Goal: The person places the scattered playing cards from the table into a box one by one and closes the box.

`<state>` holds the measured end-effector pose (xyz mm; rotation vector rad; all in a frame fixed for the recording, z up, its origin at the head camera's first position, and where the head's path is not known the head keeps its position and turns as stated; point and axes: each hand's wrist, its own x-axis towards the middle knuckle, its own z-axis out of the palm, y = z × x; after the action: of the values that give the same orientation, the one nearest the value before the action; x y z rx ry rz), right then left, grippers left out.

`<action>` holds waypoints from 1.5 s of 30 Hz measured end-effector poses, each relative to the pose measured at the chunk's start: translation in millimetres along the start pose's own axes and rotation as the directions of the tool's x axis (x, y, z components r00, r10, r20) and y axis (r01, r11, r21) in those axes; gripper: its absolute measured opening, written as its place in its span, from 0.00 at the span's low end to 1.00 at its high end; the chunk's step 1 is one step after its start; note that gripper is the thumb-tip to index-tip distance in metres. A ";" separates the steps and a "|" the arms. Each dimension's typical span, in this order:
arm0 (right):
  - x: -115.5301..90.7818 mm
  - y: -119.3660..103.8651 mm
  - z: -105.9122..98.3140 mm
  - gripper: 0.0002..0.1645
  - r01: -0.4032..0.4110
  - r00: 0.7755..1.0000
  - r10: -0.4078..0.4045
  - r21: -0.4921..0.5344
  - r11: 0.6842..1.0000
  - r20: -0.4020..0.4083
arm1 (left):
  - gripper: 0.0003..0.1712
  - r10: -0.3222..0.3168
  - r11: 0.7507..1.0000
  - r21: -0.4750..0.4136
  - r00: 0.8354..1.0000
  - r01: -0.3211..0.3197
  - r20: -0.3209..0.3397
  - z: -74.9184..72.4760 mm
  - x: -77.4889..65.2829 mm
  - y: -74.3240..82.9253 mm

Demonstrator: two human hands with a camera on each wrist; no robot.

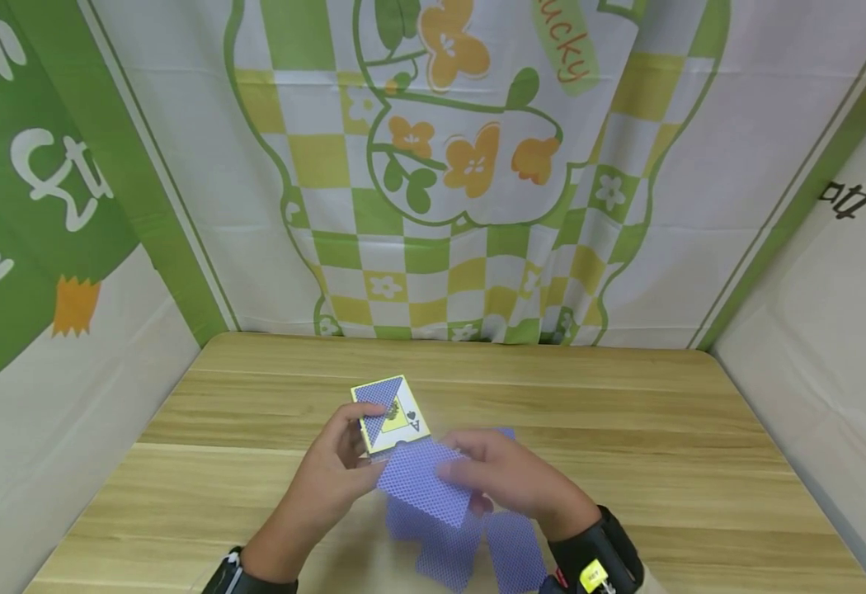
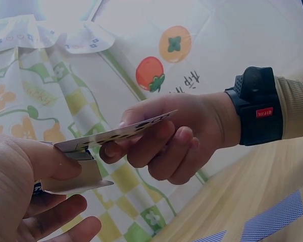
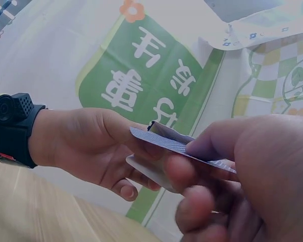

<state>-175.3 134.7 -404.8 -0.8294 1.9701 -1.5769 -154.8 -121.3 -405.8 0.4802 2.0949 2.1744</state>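
Note:
In the head view my left hand [image 1: 329,466] grips a playing card box [image 1: 407,418] printed with an ace of spades and a blue patterned corner. My right hand [image 1: 518,478] pinches a blue-backed playing card [image 1: 420,477] between thumb and fingers, right at the box's near end. The left wrist view shows the box's open flap [image 2: 73,182] under that card, whose printed face [image 2: 116,134] points down. In the right wrist view the card [image 3: 164,141] lies almost edge-on beside the box. Whether more cards are inside the box is hidden.
Several blue-backed cards [image 1: 516,554] lie face down on the wooden table [image 1: 270,396] beneath and beside the right hand, some overlapping. A printed curtain [image 1: 470,247] hangs along the table's far edge, with fabric walls on both sides.

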 end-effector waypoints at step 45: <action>2.9 -15.8 22.3 0.23 -0.022 0.993 0.046 0.228 0.973 -0.104 | 0.37 0.001 1.000 0.022 0.989 0.002 -0.145 -0.5 1.2 0.1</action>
<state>-159.3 114.9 -394.3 -0.6269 1.8211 -1.8195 -156.1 -121.5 -405.5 0.3327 2.1926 2.2514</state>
